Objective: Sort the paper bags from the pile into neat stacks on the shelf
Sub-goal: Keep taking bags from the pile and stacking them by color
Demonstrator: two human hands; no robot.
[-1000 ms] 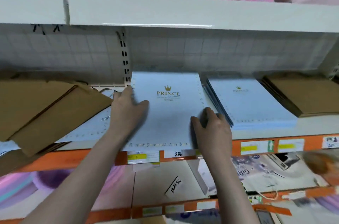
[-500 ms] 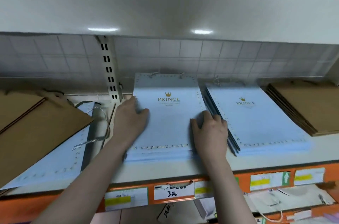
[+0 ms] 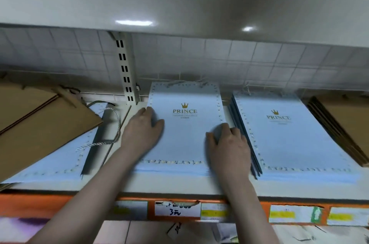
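- I see the shelf [image 3: 179,185] running across the whole view, with an orange front rail below and another shelf board close overhead.
- On the far left a loose pile of brown bags [image 3: 40,123] lies skewed on top of a light blue bag [image 3: 60,163], whose rope handle trails out beside it. As I judge it, this is what is left to sort.
- On the right sits a squared blue stack [image 3: 289,139], and beyond it a brown stack [image 3: 343,121].
- Between them, straight ahead of me, is the middle blue stack [image 3: 185,139], its long axis running from the shelf's front edge toward the tiled back wall, handles at the far end.
- My left hand [image 3: 142,133] rests with its fingers laid over that stack's left edge; my right hand [image 3: 227,143] lies the same way on its right edge. Neither is gripping anything that I can make out; they bracket the stack from both sides.
- The left hand is the nearer one to the remaining pile, I reckon.
- Both top blue bags read "PRINCE" under a gold crown; the smaller line below is too fine to read.
- A price tag [image 3: 176,208] on the rail carries handwriting, blurred, possibly a "3".
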